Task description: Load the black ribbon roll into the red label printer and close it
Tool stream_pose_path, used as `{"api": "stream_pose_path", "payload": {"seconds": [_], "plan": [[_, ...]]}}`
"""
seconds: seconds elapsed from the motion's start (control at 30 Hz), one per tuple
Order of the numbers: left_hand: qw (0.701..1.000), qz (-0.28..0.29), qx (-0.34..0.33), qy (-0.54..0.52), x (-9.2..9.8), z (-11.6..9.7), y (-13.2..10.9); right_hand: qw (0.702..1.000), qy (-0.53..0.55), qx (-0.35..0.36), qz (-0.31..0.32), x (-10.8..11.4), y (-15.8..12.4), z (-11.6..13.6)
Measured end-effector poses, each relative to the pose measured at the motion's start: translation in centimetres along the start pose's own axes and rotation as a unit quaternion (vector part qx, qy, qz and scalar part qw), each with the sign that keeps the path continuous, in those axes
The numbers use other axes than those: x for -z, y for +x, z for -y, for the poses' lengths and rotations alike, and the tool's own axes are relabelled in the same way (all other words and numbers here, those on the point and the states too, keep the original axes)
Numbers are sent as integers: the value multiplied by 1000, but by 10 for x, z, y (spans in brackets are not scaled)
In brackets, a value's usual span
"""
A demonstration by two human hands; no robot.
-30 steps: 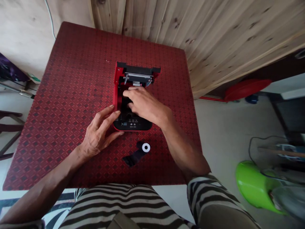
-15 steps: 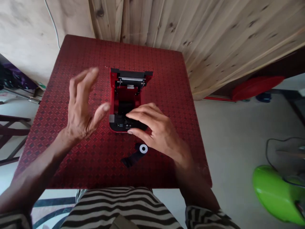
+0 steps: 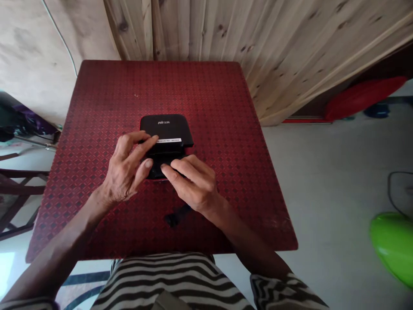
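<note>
A small black and red printer sits in the middle of the red patterned table with its black lid down. My left hand rests on the lid's near left part, fingers spread and lying flat on it. My right hand lies at the printer's front edge, fingers curled loosely with the tips touching the front panel. A black strip lies on the table just near of my right hand, partly hidden by my wrist.
A wooden plank wall stands behind the table. A dark chair frame is at the left. A green plastic object and a red object lie on the pale floor to the right.
The printer's lid, open before, is now shut. My left hand came down from the air onto the lid. My right hand stayed at the front edge. The white roll core is now hidden.
</note>
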State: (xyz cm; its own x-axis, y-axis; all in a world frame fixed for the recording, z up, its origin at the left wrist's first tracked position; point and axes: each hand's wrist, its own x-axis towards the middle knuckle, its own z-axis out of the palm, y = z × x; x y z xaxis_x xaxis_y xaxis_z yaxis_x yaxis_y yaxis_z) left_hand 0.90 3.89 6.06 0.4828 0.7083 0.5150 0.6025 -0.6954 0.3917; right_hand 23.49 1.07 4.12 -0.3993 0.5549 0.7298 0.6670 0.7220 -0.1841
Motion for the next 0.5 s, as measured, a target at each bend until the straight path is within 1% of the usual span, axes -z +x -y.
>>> {"api": "stream_pose_path", "payload": {"seconds": [0.13, 0.23, 0.3, 0.5], "plan": [[1000, 13, -25, 2, -9, 3, -14, 1000, 9, -12, 21, -1, -2, 0], [999, 4, -49, 21, -14, 7, -18, 1000, 9, 0, 8, 1, -3, 0], [998, -1, -53, 32, -15, 10, -20, 1000, 13, 6, 1, 3, -3, 0], [997, -6, -47, 56, -18, 12, -22, 999, 25, -12, 46, 8, -4, -1]]}}
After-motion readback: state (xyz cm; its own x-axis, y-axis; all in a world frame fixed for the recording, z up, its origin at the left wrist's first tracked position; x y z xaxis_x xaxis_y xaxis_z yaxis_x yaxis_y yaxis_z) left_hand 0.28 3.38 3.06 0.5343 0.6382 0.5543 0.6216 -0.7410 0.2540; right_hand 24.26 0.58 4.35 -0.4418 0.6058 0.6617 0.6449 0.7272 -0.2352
